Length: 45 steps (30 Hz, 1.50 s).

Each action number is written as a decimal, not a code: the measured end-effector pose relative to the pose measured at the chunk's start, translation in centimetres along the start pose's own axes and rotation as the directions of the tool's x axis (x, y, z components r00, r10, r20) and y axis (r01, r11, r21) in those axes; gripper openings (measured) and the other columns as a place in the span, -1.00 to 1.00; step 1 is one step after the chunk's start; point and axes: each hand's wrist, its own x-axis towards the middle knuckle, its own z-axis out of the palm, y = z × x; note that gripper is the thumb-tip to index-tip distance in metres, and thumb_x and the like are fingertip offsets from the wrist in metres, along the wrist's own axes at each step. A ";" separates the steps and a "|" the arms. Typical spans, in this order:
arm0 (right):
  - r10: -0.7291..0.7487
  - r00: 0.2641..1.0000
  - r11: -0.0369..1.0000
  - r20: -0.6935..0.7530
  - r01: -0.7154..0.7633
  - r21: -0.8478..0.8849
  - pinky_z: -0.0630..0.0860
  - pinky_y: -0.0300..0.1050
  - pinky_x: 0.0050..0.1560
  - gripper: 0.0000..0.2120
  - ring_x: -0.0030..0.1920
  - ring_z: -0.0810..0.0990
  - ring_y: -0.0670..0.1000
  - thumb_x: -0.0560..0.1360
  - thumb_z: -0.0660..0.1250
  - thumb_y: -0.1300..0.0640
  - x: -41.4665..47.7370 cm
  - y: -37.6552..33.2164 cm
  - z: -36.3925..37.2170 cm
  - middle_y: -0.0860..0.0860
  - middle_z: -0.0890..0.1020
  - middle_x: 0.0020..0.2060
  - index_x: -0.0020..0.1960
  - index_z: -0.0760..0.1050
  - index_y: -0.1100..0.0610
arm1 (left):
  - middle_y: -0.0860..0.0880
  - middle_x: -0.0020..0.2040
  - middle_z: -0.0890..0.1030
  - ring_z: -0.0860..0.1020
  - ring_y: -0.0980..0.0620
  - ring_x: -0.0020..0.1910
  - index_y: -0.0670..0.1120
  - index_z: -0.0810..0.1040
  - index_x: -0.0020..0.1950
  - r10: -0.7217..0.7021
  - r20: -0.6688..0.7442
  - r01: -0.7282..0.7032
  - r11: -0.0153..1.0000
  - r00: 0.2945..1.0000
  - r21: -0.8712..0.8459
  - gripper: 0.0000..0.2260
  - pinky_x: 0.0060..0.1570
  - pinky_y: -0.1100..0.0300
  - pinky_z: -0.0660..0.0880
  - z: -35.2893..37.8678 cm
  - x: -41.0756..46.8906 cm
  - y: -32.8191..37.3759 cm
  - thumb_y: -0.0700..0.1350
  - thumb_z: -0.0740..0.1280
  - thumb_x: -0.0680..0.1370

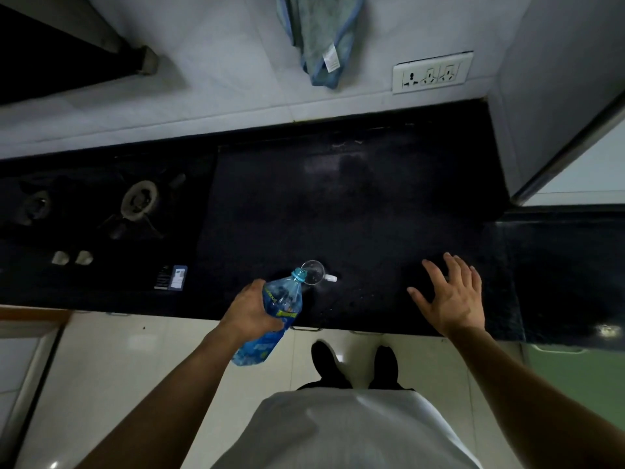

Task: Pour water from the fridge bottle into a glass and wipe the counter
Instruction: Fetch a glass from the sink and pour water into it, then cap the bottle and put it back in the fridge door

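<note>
A blue plastic water bottle (278,309) is tilted with its uncapped neck over the rim of a clear glass (313,272). The glass stands near the front edge of the black counter (355,204). My left hand (248,313) is wrapped around the bottle's middle. Off to the right, my right hand (451,296) hovers over the counter with fingers spread and nothing in it. A small white cap-like piece (332,278) lies just right of the glass. A blue-green cloth (319,35) hangs on the tiled wall behind.
A black gas hob (135,201) with two knobs (72,257) fills the counter's left side. A wall socket (433,73) sits at the back right. A grey cabinet side (558,96) closes the right. Below are drawer handles and my two feet on the pale floor.
</note>
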 end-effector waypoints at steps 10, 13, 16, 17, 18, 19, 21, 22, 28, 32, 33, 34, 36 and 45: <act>-0.001 0.999 0.996 0.054 -0.004 0.086 0.10 0.28 0.49 -0.36 0.50 0.21 0.28 0.53 0.13 -0.32 0.0 -0.1 -1.2 0.26 0.30 0.47 0.49 0.29 0.01 | 0.00 0.06 0.57 0.58 0.03 0.01 -0.01 0.44 0.15 0.018 -0.007 -0.018 0.998 1.000 -0.067 -0.40 -0.05 0.16 0.51 0.5 -0.3 0.1 -0.10 0.63 0.20; 0.013 0.998 0.993 0.059 -0.020 0.118 0.30 0.30 0.39 -0.38 0.42 0.29 0.32 0.53 0.32 -0.15 0.2 0.5 -2.1 0.29 0.32 0.44 0.51 0.27 0.05 | 0.03 0.04 0.58 0.58 0.07 -0.01 0.00 0.44 0.14 0.036 -0.019 -0.038 0.994 0.999 -0.101 -0.41 -0.06 0.17 0.50 0.7 -0.6 0.0 -0.11 0.63 0.20; 0.095 0.991 0.992 0.097 -0.102 0.080 0.49 0.19 0.17 -0.47 0.24 0.41 0.27 0.54 0.36 -0.08 0.4 0.5 -3.0 0.25 0.38 0.29 0.42 0.34 0.08 | 0.05 0.04 0.59 0.60 0.09 0.00 0.01 0.44 0.14 0.057 -0.040 -0.062 0.988 0.998 -0.138 -0.41 -0.02 0.16 0.54 0.8 -1.2 -0.2 -0.10 0.63 0.20; 0.103 0.986 0.987 0.129 -0.117 0.107 0.52 0.13 0.09 -0.54 0.18 0.46 0.25 0.56 0.34 -0.04 0.4 0.2 -3.1 0.22 0.39 0.24 0.39 0.37 0.10 | 0.06 0.04 0.60 0.60 0.10 0.00 0.02 0.44 0.15 0.061 -0.049 -0.068 0.986 0.997 -0.153 -0.40 -0.03 0.17 0.54 0.8 -1.4 -0.2 -0.10 0.63 0.20; 0.095 0.983 0.983 0.159 -0.118 0.141 0.53 0.08 0.01 -0.61 0.10 0.49 0.23 0.59 0.31 0.01 0.4 -0.2 -3.1 0.20 0.39 0.20 0.35 0.39 0.13 | 0.08 0.04 0.60 0.60 0.12 -0.01 0.03 0.44 0.15 0.061 -0.060 -0.070 0.982 0.996 -0.173 -0.40 -0.07 0.20 0.53 0.9 -1.7 -0.3 -0.10 0.63 0.21; 0.081 0.980 0.979 0.181 -0.112 0.169 0.54 0.04 -0.05 -0.68 0.02 0.51 0.21 0.60 0.29 0.06 0.4 -0.6 -3.2 0.19 0.39 0.16 0.31 0.41 0.16 | 0.11 0.02 0.60 0.60 0.14 -0.01 0.06 0.45 0.14 0.057 -0.075 -0.071 0.977 0.996 -0.200 -0.40 -0.11 0.25 0.51 0.9 -2.0 -0.3 -0.09 0.64 0.21; 0.091 0.969 0.959 0.230 -0.147 0.240 0.54 0.02 -0.11 -0.80 -0.13 0.49 0.16 0.61 0.27 0.13 0.8 -1.3 -3.6 0.19 0.41 0.14 0.20 0.43 0.18 | 0.14 0.00 0.62 0.61 0.19 -0.02 0.11 0.45 0.14 0.053 -0.104 -0.079 0.963 0.993 -0.258 -0.40 -0.17 0.34 0.46 0.8 -2.6 -0.2 -0.09 0.64 0.21; 0.103 0.960 0.933 0.261 -0.185 0.310 0.54 0.02 -0.11 -0.83 -0.14 0.50 0.15 0.61 0.29 0.14 1.2 -1.9 -4.1 0.20 0.44 0.15 0.16 0.45 0.18 | 0.14 0.01 0.62 0.61 0.20 -0.02 0.12 0.45 0.14 0.062 -0.119 -0.094 0.954 0.991 -0.285 -0.40 -0.17 0.36 0.46 0.8 -2.9 -0.1 -0.10 0.65 0.21; -0.163 0.970 0.445 0.179 -0.089 0.891 0.59 -0.10 -0.06 -0.80 -0.06 0.65 -0.10 0.53 0.43 0.16 3.0 -10.8 -13.9 -0.13 0.69 -0.10 -0.04 0.62 -0.17 | 0.14 0.07 0.64 0.60 0.32 0.04 0.12 0.45 0.22 0.179 -0.217 -0.252 0.888 0.960 -0.384 -0.36 -0.12 0.49 0.49 -0.4 -4.5 2.4 -0.17 0.66 0.26; -0.434 0.901 0.431 -0.016 0.223 0.875 0.55 -0.28 -0.01 -0.77 -0.09 0.61 -0.17 0.46 0.41 0.04 2.9 -15.8 -20.9 -0.25 0.64 -0.10 0.08 0.59 -0.23 | 0.18 0.08 0.63 0.60 0.30 0.09 0.21 0.44 0.20 0.279 -0.293 -0.385 0.823 0.915 -0.417 -0.35 -0.05 0.49 0.49 -1.8 -5.3 5.0 -0.16 0.66 0.25; -0.466 0.884 0.464 -0.041 0.283 0.840 0.52 -0.31 -0.06 -0.75 -0.14 0.59 -0.17 0.47 0.41 0.06 3.0 -16.3 -22.1 -0.26 0.61 -0.13 0.10 0.59 -0.22 | 0.21 0.08 0.63 0.61 0.27 0.09 0.23 0.44 0.20 0.300 -0.306 -0.411 0.810 0.903 -0.418 -0.35 -0.03 0.47 0.50 -2.1 -5.5 5.7 -0.14 0.65 0.25; -0.494 0.867 0.493 -0.067 0.343 0.799 0.51 -0.32 -0.12 -0.74 -0.19 0.57 -0.16 0.48 0.42 0.10 3.1 -16.6 -23.1 -0.24 0.59 -0.14 0.11 0.60 -0.18 | 0.25 0.09 0.62 0.62 0.25 0.09 0.25 0.44 0.20 0.321 -0.325 -0.439 0.796 0.890 -0.416 -0.35 -0.02 0.45 0.50 -2.5 -5.6 6.4 -0.12 0.65 0.25; -0.552 0.830 0.530 -0.079 0.422 0.736 0.52 -0.27 -0.14 -0.72 -0.20 0.56 -0.10 0.50 0.44 0.21 3.2 -16.9 -25.0 -0.16 0.60 -0.10 0.14 0.64 -0.07 | 0.29 0.09 0.60 0.62 0.26 0.07 0.31 0.43 0.18 0.352 -0.363 -0.486 0.775 0.863 -0.403 -0.35 -0.05 0.46 0.50 -3.1 -5.8 7.8 -0.09 0.64 0.24; -0.545 0.838 0.779 -0.012 0.512 0.363 0.49 -0.09 -0.22 -0.76 -0.30 0.53 -0.07 0.48 0.45 -0.13 4.8 -17.2 -32.6 -0.09 0.58 -0.32 -0.22 0.61 0.03 | 0.32 0.08 0.57 0.59 0.32 0.05 0.30 0.43 0.15 0.426 -0.440 -0.597 0.696 0.791 -0.400 -0.37 -0.10 0.53 0.45 -5.5 -6.3 12.6 -0.06 0.61 0.21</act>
